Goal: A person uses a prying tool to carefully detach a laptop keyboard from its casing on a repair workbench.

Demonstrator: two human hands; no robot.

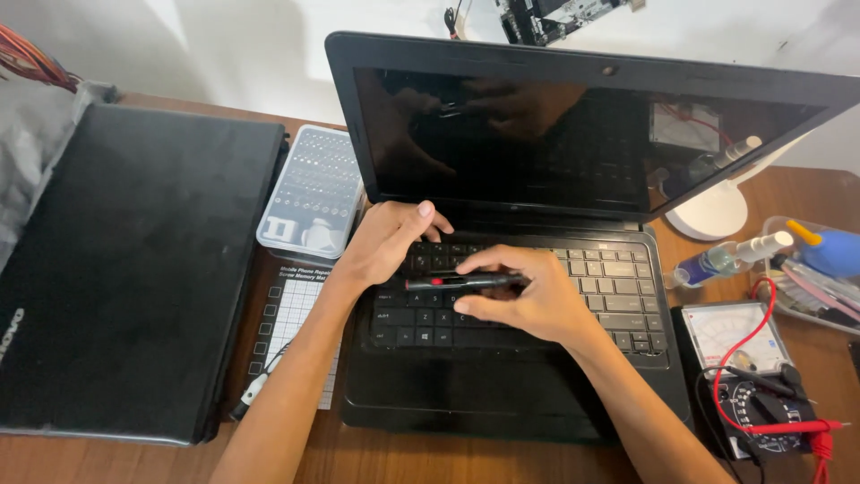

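a person's right hand (528, 300) pinches a slim black pen-shaped tool (461, 282) with a red band, fingers curled shut around its right end, holding it level over the middle rows of an open black laptop (502, 394). the tool lies left to right just above the keys, its left tip close to the left hand (387, 240), which rests loosely open, fingers spread on the far left corner of the keyboard (618, 278) and gripping nothing.

the tool looks light, rigid and smooth-barrelled, likely hard plastic, easily slipped if held only at the tip; the banded middle seems the surest place to grip. the keys are low, matte and shallow, and would probably give under light pressure, so a gentle touch seems called for. the laptop's dark glossy screen (573, 143) stands upright on the far side, reflecting the hands.

to the left lies a second, closed black laptop (125, 269) with a dull, dusty lid. between the two sit a clear plastic case of screwdriver bits (313, 188) and a white gridded mat (300, 314). on the right, on the brown wooden table (824, 193), sit a small spray bottle (730, 257) and an analogue multimeter (743, 345) with red and black leads.
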